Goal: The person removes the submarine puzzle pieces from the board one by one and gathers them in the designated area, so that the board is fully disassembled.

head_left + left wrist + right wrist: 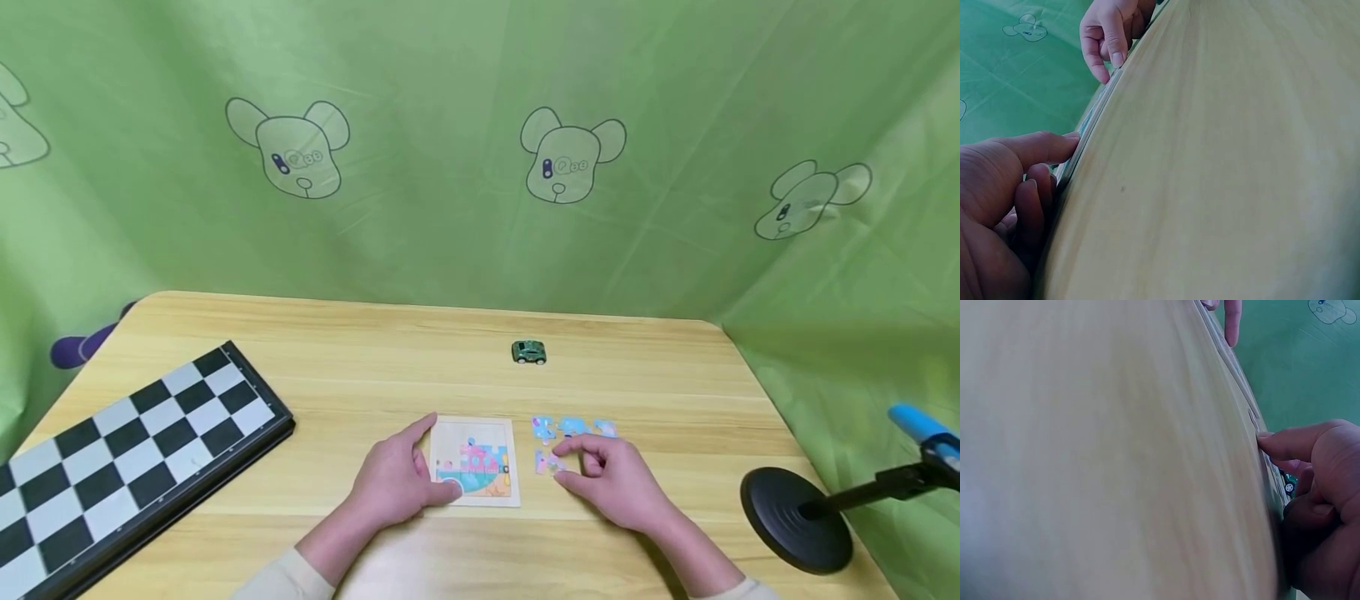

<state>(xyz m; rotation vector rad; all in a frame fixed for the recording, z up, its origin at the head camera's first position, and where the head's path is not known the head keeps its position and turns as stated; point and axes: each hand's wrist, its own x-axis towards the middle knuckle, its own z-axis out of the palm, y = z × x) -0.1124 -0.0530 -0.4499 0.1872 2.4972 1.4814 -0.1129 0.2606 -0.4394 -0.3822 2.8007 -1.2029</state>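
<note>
A square wooden puzzle board [487, 502] lies on the table, partly filled with pink, blue and tan pieces. My left hand [397, 479] grips it at the left side, thumb over the near left corner and index finger at the far left corner. Just right of the board, my right hand [618, 483] pinches a pink and lilac puzzle piece [542, 462] between thumb and index finger, low at the tabletop. Behind that hand sit loose blue puzzle pieces [573, 426] in a row. Both hands, seen edge-on, also show in the left wrist view.
A black-and-white checkered board [157, 425] takes up the left of the table. Farther back stands a small green toy car [529, 352]. At the right edge is a stand with a round black base [787, 521]. A green curtain [450, 233] hangs behind the table.
</note>
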